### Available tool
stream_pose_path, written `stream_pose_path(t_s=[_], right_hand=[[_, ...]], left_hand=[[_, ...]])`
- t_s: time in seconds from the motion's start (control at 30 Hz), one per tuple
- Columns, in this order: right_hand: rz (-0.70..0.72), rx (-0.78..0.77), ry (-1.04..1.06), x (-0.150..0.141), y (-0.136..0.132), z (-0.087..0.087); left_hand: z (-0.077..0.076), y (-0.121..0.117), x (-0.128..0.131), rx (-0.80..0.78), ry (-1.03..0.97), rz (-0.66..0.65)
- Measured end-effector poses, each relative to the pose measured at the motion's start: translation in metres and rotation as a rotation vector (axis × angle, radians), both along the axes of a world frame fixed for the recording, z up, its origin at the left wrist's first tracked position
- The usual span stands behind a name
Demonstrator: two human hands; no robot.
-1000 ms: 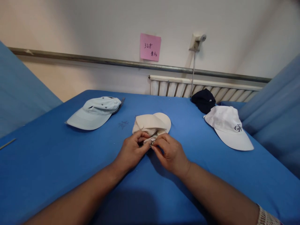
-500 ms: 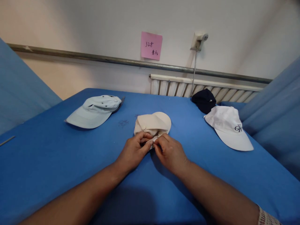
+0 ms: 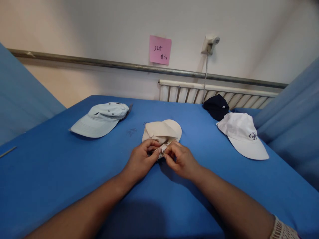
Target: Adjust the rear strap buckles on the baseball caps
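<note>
A cream baseball cap (image 3: 159, 129) lies in the middle of the blue-covered table, its brim pointing away to the far right. My left hand (image 3: 144, 156) pinches the cap's near edge, thumb and fingers closed on the fabric. Close beside it, my right hand (image 3: 180, 159) is closed in a pinch at the strap end at the back of the same cap. The fingertips almost meet there, and the small part between them is mostly hidden.
A pale blue cap (image 3: 99, 118) lies at the left. At the right, a white cap (image 3: 240, 132) with a dark logo sits before a navy cap (image 3: 216, 106). Behind the blue table cover (image 3: 74, 172) are a radiator (image 3: 184, 93) and a metal rail (image 3: 124, 66); curtains hang on both sides.
My right fingers have shifted slightly to the right at the cap's strap, showing a bit more of it. The left hand keeps its grip, and the other caps stay put.
</note>
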State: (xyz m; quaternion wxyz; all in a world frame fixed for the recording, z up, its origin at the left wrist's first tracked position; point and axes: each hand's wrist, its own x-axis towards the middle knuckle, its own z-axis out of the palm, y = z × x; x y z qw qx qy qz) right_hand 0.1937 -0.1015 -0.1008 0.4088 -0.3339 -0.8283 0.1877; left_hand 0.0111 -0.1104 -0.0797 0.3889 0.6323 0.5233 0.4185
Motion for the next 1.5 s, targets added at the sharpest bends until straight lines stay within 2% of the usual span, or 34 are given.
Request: stream_pose_path(t_s=[0.2, 0.53, 0.63, 0.73, 0.83, 0.9, 1.07, 1.2, 1.4, 1.5], right_hand=[[0.023, 0.021, -0.037, 0.002, -0.001, 0.003], [-0.179, -0.021, -0.238, -0.005, -0.008, 0.004], [-0.159, -0.098, -0.064, -0.007, -0.008, 0.001], [-0.057, -0.309, 0.227, -0.007, -0.006, 0.000], [0.046, -0.512, 0.434, -0.003, -0.001, -0.001], [0.037, -0.546, 0.488, 0.000, 0.004, -0.002], [-0.106, -0.494, 0.389, 0.005, 0.011, -0.006], [-0.131, -0.418, 0.286, 0.006, 0.012, -0.009], [-0.138, -0.111, 0.077, 0.007, 0.011, -0.010], [-0.191, 0.018, 0.002, 0.003, 0.010, -0.007]], left_hand=[[0.005, -0.001, 0.004, -0.040, -0.087, 0.043], [-0.006, -0.004, -0.001, 0.094, 0.153, -0.071], [-0.007, -0.002, -0.001, 0.132, 0.205, -0.078], [-0.006, 0.000, -0.002, 0.147, 0.229, -0.053], [-0.003, 0.002, -0.002, 0.120, 0.179, -0.033], [-0.001, 0.002, -0.003, 0.096, 0.115, -0.018], [0.001, 0.004, -0.005, 0.041, -0.022, 0.010], [0.000, 0.005, -0.008, 0.041, -0.020, 0.020], [0.005, 0.005, -0.009, 0.045, -0.029, 0.038], [0.007, 0.003, -0.008, 0.037, -0.029, 0.033]])
